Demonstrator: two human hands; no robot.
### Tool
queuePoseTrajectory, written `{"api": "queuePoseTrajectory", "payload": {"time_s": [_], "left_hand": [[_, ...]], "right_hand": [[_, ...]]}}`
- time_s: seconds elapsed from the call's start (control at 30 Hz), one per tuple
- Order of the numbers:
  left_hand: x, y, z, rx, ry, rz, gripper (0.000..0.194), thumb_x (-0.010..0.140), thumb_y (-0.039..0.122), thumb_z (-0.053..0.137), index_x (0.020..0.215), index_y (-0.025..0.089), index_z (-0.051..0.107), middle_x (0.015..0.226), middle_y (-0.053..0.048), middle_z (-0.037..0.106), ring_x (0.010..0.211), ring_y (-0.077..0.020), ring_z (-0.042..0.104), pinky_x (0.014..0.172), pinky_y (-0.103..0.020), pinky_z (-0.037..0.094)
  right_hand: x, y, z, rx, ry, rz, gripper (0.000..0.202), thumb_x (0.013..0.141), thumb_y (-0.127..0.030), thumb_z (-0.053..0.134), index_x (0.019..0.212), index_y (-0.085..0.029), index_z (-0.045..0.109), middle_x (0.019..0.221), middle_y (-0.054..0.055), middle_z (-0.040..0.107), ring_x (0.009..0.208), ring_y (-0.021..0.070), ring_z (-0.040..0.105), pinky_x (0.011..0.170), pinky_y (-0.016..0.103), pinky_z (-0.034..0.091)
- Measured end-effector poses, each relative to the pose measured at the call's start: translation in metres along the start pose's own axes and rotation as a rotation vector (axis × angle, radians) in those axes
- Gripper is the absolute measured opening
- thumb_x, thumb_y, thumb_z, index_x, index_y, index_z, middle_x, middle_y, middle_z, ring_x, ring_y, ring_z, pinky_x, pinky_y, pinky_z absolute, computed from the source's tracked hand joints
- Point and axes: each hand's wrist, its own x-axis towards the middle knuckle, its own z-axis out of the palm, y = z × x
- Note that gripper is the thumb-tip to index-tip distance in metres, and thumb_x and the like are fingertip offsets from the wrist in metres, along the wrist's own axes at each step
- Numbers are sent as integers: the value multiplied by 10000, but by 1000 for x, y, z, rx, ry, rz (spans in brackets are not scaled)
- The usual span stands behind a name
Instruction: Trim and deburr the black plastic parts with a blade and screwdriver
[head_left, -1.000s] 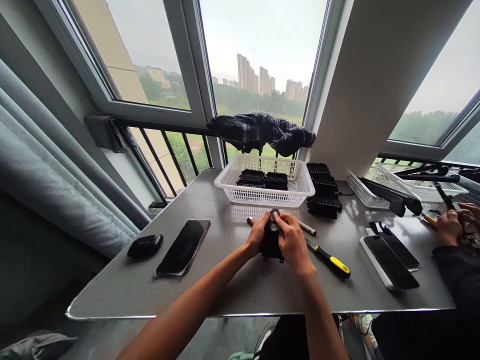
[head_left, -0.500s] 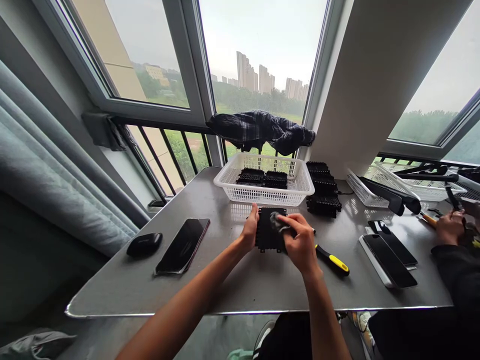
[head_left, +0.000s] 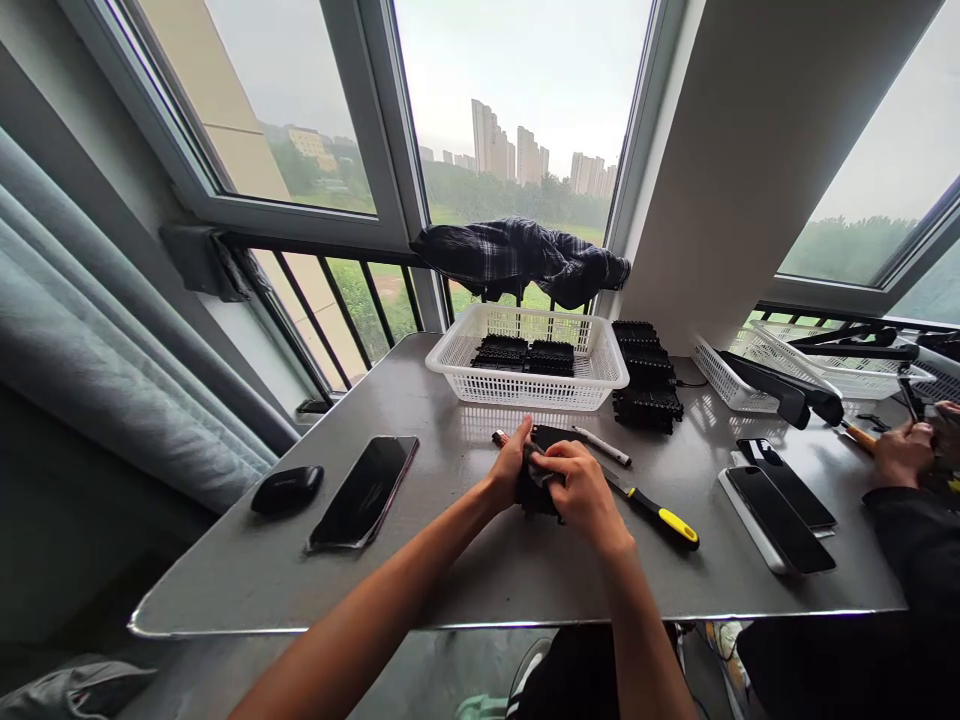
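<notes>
A black ribbed part (head_left: pixel 540 503) is gripped at its left side by my left hand (head_left: pixel 510 466), above the grey table. My right hand (head_left: pixel 581 490) pinches a dark grey cloth (head_left: pixel 541 474) and presses it against the part near my left fingers. Much of the part is hidden behind both hands. Just beyond them lie a white pen (head_left: pixel 603 446) and a knife with a yellow and black handle (head_left: pixel 664 519). More black ribbed parts (head_left: pixel 551 358) sit in a white basket (head_left: pixel 525 392) behind.
Stacked black parts (head_left: pixel 646 380) stand right of the basket. A phone (head_left: pixel 364 493) and a black case (head_left: pixel 287 490) lie on the left. More phones (head_left: pixel 780 520) are on the right, near another person's hands (head_left: pixel 905 453) and white baskets (head_left: pixel 739 385).
The black part has tilted and turned in my hands. My right hand and the cloth have moved left and slightly down, towards my left hand. The pen now shows.
</notes>
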Motion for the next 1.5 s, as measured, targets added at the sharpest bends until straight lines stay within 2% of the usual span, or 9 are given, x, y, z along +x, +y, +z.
{"api": "queuePoseTrajectory", "payload": {"time_s": [0.1, 0.17, 0.37, 0.57, 0.77, 1.0, 1.3, 1.4, 1.5], "left_hand": [[3, 10, -3, -19, 93, 112, 401, 853, 507, 584, 884, 121, 688, 726, -51, 715, 669, -183, 664, 657, -283, 532], [5, 15, -5, -25, 171, 203, 337, 853, 429, 602, 948, 116, 683, 817, -64, 737, 735, -192, 678, 699, -297, 542], [7, 16, -4, -41, 148, 366, 276, 710, 256, 752, 931, 117, 662, 830, -46, 728, 695, -147, 656, 660, -244, 533], [-2, 16, 0, -52, 81, 261, 375, 614, 143, 799, 958, 149, 649, 898, -43, 731, 740, -127, 660, 684, -215, 532], [-7, 15, 1, 155, -109, 156, 462, 572, 145, 790, 1018, 120, 675, 973, -86, 728, 853, -189, 660, 768, -267, 505], [-9, 14, -4, 376, -309, -29, 529, 584, 203, 838, 1083, 139, 672, 978, -88, 715, 836, -200, 660, 743, -285, 498], [-20, 18, -7, 406, -484, -111, 607, 587, 243, 867, 1147, 152, 652, 1046, -113, 714, 917, -223, 669, 804, -312, 504], [-21, 13, -4, 372, -476, -150, 518, 617, 266, 853, 1087, 142, 677, 1027, -117, 723, 892, -220, 678, 803, -308, 503], [-17, 6, 0, 351, -328, -89, 485, 618, 280, 853, 1048, 135, 684, 993, -107, 730, 847, -214, 681, 806, -319, 505]], "right_hand": [[-5, -1, -5, 27, -136, 25, 366, 687, -24, 487, 773, -234, 773, 823, 33, 702, 808, 190, 602, 780, 302, 459], [-8, -1, -9, 55, -117, 54, 326, 662, -38, 476, 687, -222, 743, 753, 26, 691, 754, 181, 603, 736, 289, 448], [-4, 1, -19, 276, 388, 329, 235, 724, -142, 440, 820, -199, 647, 785, 15, 661, 766, 188, 604, 736, 292, 439], [-2, 13, -9, 287, 512, 472, 230, 755, -210, 455, 952, -197, 572, 858, 32, 597, 789, 197, 566, 750, 318, 440], [-4, 22, -12, 124, 668, 357, 305, 779, -190, 487, 1067, -186, 589, 1052, 101, 583, 974, 232, 577, 906, 388, 446], [-6, 25, -19, -33, 744, 251, 334, 823, -139, 461, 1087, -181, 662, 1059, 115, 637, 1019, 240, 599, 949, 408, 444], [-3, 26, -23, 251, 763, 330, 283, 850, -311, 553, 1066, -161, 659, 972, 95, 715, 880, 223, 663, 843, 358, 494], [-2, 29, -22, 331, 751, 368, 314, 856, -379, 551, 1046, -147, 641, 937, 98, 711, 854, 216, 659, 823, 351, 498], [-3, 35, -22, 343, 795, 409, 355, 855, -416, 549, 1049, -131, 633, 971, 117, 704, 888, 220, 646, 834, 357, 491]]}}
